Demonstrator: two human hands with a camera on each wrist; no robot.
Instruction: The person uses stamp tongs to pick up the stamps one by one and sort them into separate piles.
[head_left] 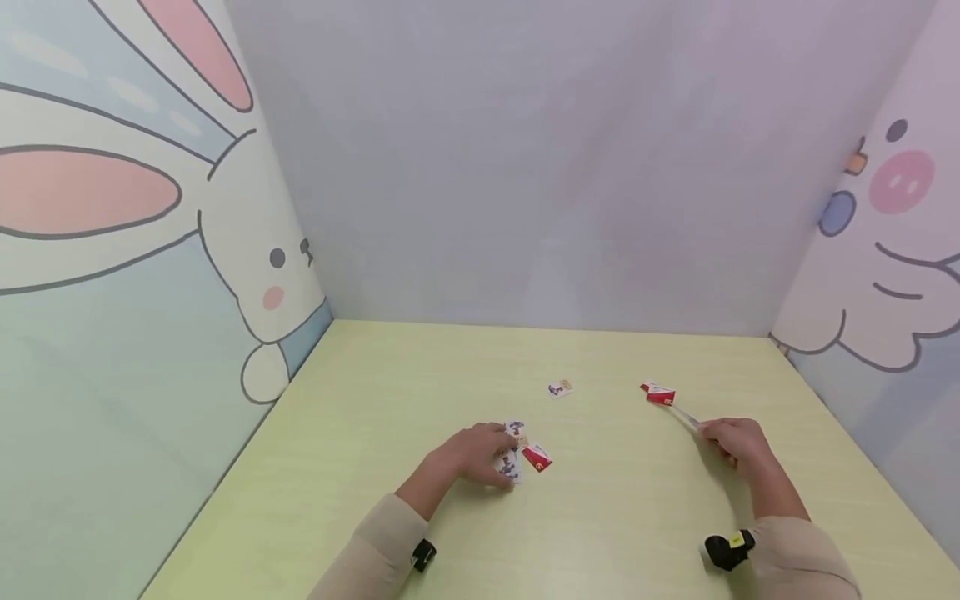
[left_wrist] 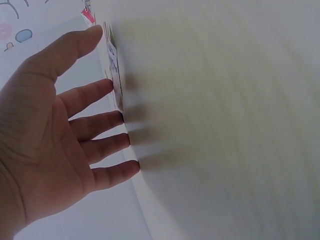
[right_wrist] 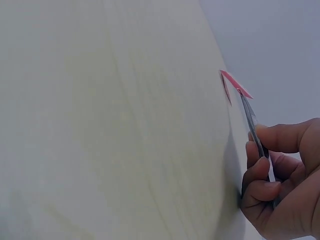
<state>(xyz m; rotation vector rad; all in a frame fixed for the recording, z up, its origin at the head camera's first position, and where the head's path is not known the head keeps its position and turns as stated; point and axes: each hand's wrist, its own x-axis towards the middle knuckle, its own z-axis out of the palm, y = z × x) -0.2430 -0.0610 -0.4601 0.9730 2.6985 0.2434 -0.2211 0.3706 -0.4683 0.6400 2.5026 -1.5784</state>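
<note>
The right hand [head_left: 738, 439] grips tweezers [right_wrist: 253, 129], their tips at a red card [head_left: 661, 398] ahead; light pressure should serve. The left hand [head_left: 478, 452], fingers spread, touches white cards [head_left: 511, 467].

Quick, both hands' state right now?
Left hand: open, fingers at the white printed cards.
Right hand: closed, holding tweezers, tips at a red-and-white card.

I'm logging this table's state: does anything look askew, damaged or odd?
I see no spill or plain damage. One red-and-white card beside the left hand sits askew to the white cards there, and another white card lies alone farther back. The tilted red card at the tweezers seems deliberate, as the right hand holds them.
</note>
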